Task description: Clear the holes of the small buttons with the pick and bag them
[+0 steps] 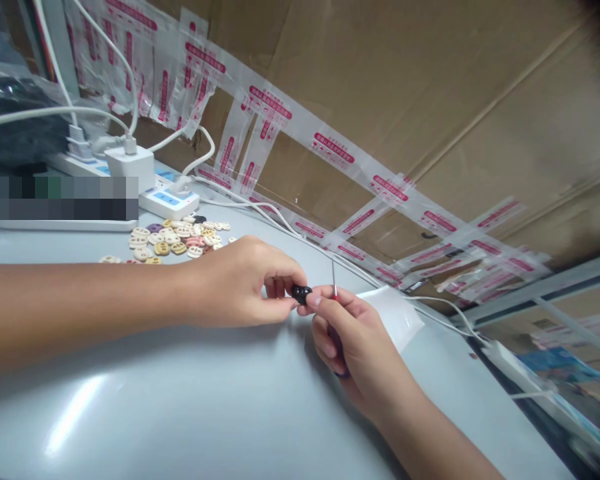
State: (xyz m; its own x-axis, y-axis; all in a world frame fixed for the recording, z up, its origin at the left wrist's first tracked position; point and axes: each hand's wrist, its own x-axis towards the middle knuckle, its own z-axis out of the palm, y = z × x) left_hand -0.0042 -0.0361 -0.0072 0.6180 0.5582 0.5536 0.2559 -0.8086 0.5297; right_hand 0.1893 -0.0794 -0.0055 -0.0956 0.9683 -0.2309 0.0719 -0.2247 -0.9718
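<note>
A small glossy black bead [301, 294] is held above the table between my two hands. My left hand [245, 283] pinches its left side between thumb and fingertips. My right hand [353, 337] has its thumb and index finger at the bead's right side. Tucked in the curled fingers of that hand is a pair of scissors [339, 353], with dark handles and a bit of red; the thin metal blade points up past the knuckles. Fingers cover most of the handles. Behind my left forearm lies a pile of skull-like beads [177, 237], cream, yellow, pink, purple and black.
White power strips [167, 200] with plugs and an adapter [130, 167] stand at the back left. Cables [280, 213] run along the taped cardboard wall [380, 100]. A white sheet or bag [395, 313] lies behind my right hand on the grey table [205, 407].
</note>
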